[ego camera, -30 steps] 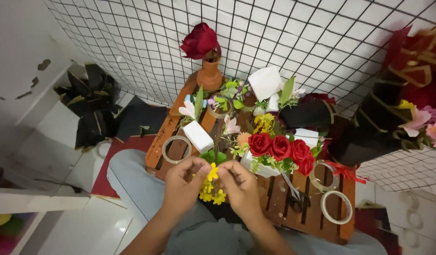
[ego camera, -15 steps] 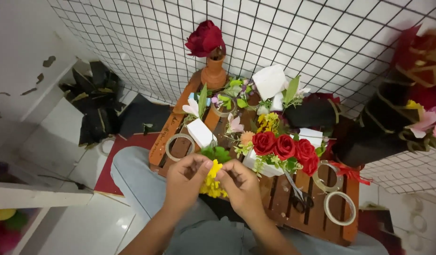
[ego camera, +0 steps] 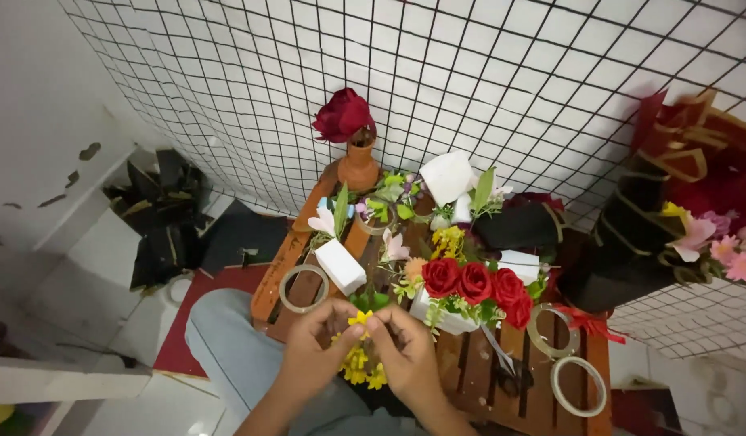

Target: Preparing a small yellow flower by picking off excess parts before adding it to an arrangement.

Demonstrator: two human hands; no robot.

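1. Both hands have stayed together over the slatted wooden bench [ego camera: 551,396]; little has changed.
2. The left hand [ego camera: 316,355] and right hand [ego camera: 409,359] pinch the small yellow artificial flower sprig [ego camera: 358,359], just before the red roses [ego camera: 474,282].

White wall [ego camera: 42,97], black wire grid [ego camera: 502,73], tiled floor [ego camera: 90,299].

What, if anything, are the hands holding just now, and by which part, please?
Both the left hand and the right hand pinch a sprig of small yellow flowers near its top; its blooms hang below the fingertips.
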